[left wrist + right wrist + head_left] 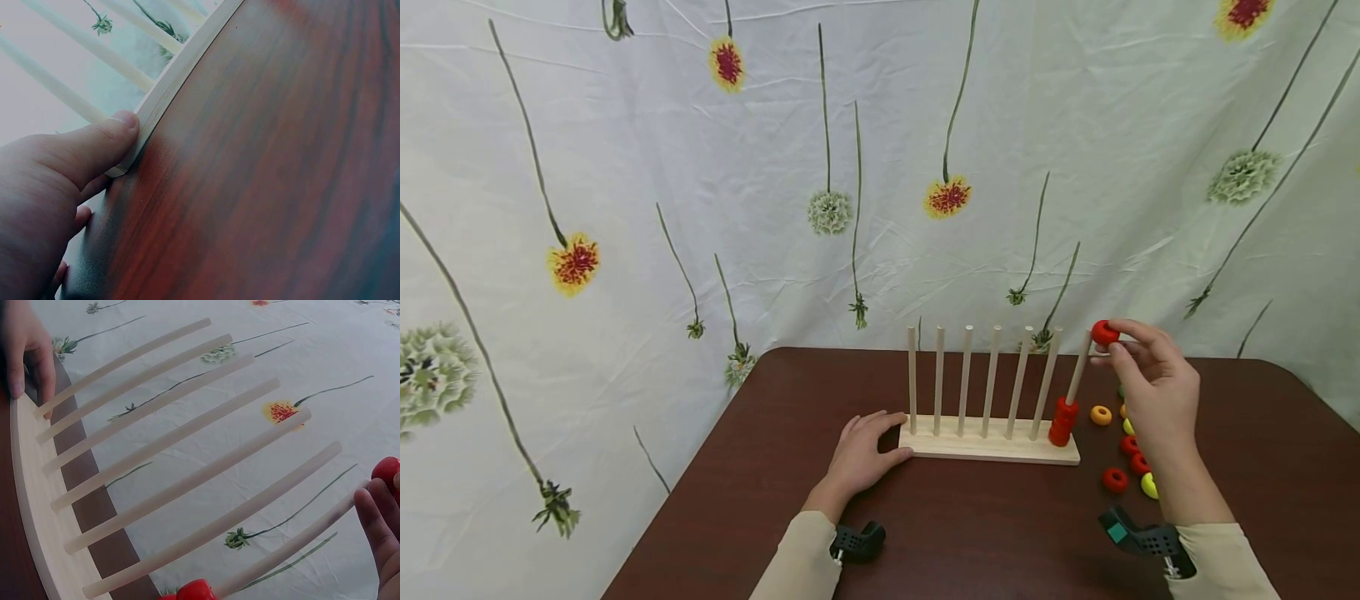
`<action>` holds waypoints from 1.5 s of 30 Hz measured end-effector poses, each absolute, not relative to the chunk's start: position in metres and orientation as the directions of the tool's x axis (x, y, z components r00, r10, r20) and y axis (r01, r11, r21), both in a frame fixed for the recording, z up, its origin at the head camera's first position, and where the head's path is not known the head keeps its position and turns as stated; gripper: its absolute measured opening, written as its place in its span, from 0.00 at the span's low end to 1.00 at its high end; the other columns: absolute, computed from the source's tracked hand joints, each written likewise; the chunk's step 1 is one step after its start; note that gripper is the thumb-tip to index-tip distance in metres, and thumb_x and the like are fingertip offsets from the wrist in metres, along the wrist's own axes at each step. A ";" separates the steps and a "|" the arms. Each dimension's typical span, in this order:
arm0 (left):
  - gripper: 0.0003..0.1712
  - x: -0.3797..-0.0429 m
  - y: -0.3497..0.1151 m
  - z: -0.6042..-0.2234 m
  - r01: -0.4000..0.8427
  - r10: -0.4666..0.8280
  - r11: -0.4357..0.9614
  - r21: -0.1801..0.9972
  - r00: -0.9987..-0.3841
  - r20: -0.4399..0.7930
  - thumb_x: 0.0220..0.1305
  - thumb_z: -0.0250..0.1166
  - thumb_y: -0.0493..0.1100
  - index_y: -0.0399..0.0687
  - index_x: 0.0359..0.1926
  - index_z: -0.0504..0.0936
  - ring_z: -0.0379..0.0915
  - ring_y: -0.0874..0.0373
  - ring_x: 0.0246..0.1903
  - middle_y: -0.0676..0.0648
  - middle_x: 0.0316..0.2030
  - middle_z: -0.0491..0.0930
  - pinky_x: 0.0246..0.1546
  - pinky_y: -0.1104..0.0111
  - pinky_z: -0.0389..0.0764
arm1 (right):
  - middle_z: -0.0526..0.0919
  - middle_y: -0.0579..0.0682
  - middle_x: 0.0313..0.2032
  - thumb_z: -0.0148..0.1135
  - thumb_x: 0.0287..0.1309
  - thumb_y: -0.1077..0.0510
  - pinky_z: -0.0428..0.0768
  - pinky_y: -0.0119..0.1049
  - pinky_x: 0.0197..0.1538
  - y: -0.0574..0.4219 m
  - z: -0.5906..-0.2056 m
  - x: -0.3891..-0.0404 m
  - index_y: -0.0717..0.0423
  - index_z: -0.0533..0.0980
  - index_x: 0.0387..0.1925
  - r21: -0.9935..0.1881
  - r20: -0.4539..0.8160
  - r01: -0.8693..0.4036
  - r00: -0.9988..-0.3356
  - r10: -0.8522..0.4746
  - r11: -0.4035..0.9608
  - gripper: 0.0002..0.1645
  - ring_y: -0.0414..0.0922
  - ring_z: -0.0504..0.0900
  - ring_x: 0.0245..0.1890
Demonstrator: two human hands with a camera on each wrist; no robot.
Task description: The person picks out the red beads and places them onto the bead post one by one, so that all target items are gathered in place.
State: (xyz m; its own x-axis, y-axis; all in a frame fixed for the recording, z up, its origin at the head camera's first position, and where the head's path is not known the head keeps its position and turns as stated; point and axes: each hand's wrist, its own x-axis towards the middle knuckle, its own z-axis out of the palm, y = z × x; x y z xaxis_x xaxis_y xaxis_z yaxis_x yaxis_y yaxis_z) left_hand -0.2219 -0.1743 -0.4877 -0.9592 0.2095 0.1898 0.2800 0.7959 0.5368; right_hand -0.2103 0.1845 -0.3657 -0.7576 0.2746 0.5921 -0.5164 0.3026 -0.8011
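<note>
A wooden peg rack (992, 451) with several upright pegs stands on the table. At its left end my left hand (862, 454) grips the base; in the left wrist view the thumb (109, 140) lies against the front edge of the base (172, 90). My right hand (1165, 396) pinches a red bead (1103, 332) between thumb and fingers, right beside the tip of the rightmost peg (1078, 371). Whether the peg tip has entered the bead's hole cannot be told. Red beads (1063, 422) are stacked at the foot of that peg. The other pegs are bare.
Loose beads lie right of the rack, partly behind the right forearm: an orange bead (1101, 415), a red bead (1115, 480), a yellow bead (1150, 486) and several more. Behind the dark wooden table (985, 533) hangs a flower-printed cloth (760, 167).
</note>
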 end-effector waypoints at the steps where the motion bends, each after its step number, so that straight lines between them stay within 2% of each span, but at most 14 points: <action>1: 0.32 -0.222 -0.174 -0.488 0.280 0.210 0.796 0.536 -0.959 0.189 0.63 0.69 0.56 0.55 0.66 0.77 0.65 0.47 0.71 0.49 0.64 0.77 0.75 0.43 0.55 | 0.80 0.38 0.47 0.58 0.68 0.66 0.81 0.16 0.48 0.185 -0.366 -0.210 0.59 0.79 0.58 -0.802 0.591 -0.516 -0.758 0.275 0.300 0.19 0.29 0.86 0.34; 7: 0.32 -0.221 -0.173 -0.485 0.284 0.212 0.793 0.539 -0.958 0.192 0.63 0.70 0.56 0.54 0.66 0.77 0.65 0.46 0.70 0.48 0.64 0.78 0.74 0.42 0.55 | 0.83 0.40 0.48 0.57 0.69 0.67 0.81 0.18 0.49 0.185 -0.364 -0.209 0.61 0.78 0.59 -0.822 0.568 -0.519 -0.775 0.275 0.235 0.19 0.31 0.87 0.35; 16: 0.32 -0.221 -0.172 -0.485 0.286 0.215 0.793 0.539 -0.958 0.191 0.63 0.70 0.55 0.53 0.66 0.77 0.65 0.46 0.71 0.48 0.64 0.78 0.74 0.42 0.56 | 0.79 0.43 0.52 0.57 0.68 0.67 0.79 0.16 0.52 0.186 -0.360 -0.205 0.62 0.76 0.62 -0.855 0.518 -0.505 -0.822 0.238 0.116 0.22 0.33 0.86 0.39; 25: 0.32 -0.220 -0.172 -0.482 0.287 0.217 0.785 0.549 -0.957 0.191 0.63 0.70 0.55 0.53 0.66 0.77 0.65 0.46 0.71 0.47 0.64 0.78 0.75 0.42 0.55 | 0.76 0.44 0.57 0.57 0.69 0.65 0.78 0.16 0.55 0.188 -0.359 -0.204 0.59 0.72 0.67 -0.840 0.540 -0.543 -0.834 0.118 0.006 0.26 0.35 0.84 0.47; 32: 0.32 -0.220 -0.172 -0.481 0.283 0.217 0.785 0.552 -0.959 0.184 0.63 0.69 0.55 0.53 0.66 0.77 0.65 0.45 0.71 0.47 0.64 0.77 0.75 0.43 0.54 | 0.76 0.37 0.55 0.57 0.70 0.63 0.75 0.13 0.54 0.187 -0.359 -0.207 0.53 0.73 0.67 -0.859 0.508 -0.478 -0.840 0.190 0.180 0.26 0.31 0.84 0.43; 37: 0.32 -0.220 -0.173 -0.482 0.278 0.214 0.789 0.548 -0.960 0.180 0.63 0.69 0.56 0.53 0.66 0.77 0.65 0.46 0.71 0.47 0.64 0.77 0.75 0.43 0.55 | 0.74 0.32 0.56 0.56 0.71 0.62 0.75 0.12 0.53 0.187 -0.360 -0.208 0.49 0.71 0.69 -0.841 0.514 -0.453 -0.840 0.176 0.295 0.27 0.28 0.83 0.43; 45: 0.32 -0.221 -0.175 -0.484 0.279 0.212 0.791 0.544 -0.960 0.185 0.63 0.69 0.57 0.53 0.66 0.77 0.65 0.46 0.71 0.47 0.65 0.77 0.75 0.42 0.54 | 0.70 0.30 0.60 0.56 0.71 0.62 0.76 0.12 0.50 0.187 -0.360 -0.210 0.48 0.68 0.72 -0.806 0.542 -0.476 -0.833 0.115 0.352 0.30 0.27 0.80 0.44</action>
State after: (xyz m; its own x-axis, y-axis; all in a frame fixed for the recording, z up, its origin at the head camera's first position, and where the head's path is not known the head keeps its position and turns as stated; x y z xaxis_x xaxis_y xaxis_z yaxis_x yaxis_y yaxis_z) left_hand -0.2208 -0.1746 -0.4845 -0.9597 0.2120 0.1847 0.2795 0.7913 0.5439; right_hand -0.2102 0.1872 -0.3600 -0.8326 0.1147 0.5419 -0.4761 0.3518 -0.8060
